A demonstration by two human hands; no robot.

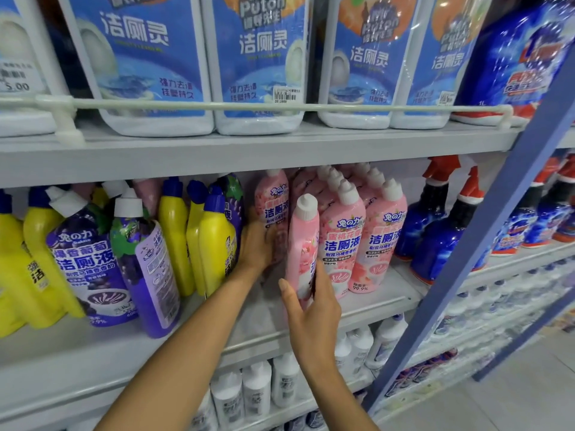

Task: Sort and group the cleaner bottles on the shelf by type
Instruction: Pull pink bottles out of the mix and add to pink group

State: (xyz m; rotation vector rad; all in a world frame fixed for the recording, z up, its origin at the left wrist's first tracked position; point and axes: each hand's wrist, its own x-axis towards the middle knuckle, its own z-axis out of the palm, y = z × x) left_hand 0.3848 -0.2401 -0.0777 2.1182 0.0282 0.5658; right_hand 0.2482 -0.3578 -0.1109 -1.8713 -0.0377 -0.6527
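On the middle shelf [357, 309] stand purple bottles [90, 259], yellow bottles [214, 241] and a group of pink bottles [342, 234]. My right hand [311, 312] grips the lower part of a pink bottle [303, 241] that stands at the front, left of the pink group. My left hand [259, 247] reaches deeper into the shelf, and its fingers curl round another pink bottle [271, 200] behind. This hand lies between the yellow bottles and the pink ones.
Large white jugs with blue labels [258, 63] fill the top shelf behind a rail. Blue spray bottles [435, 231] with red triggers stand right of the pink group. A blue upright post [485, 231] borders the shelf. White bottles [258, 390] sit on the shelf below.
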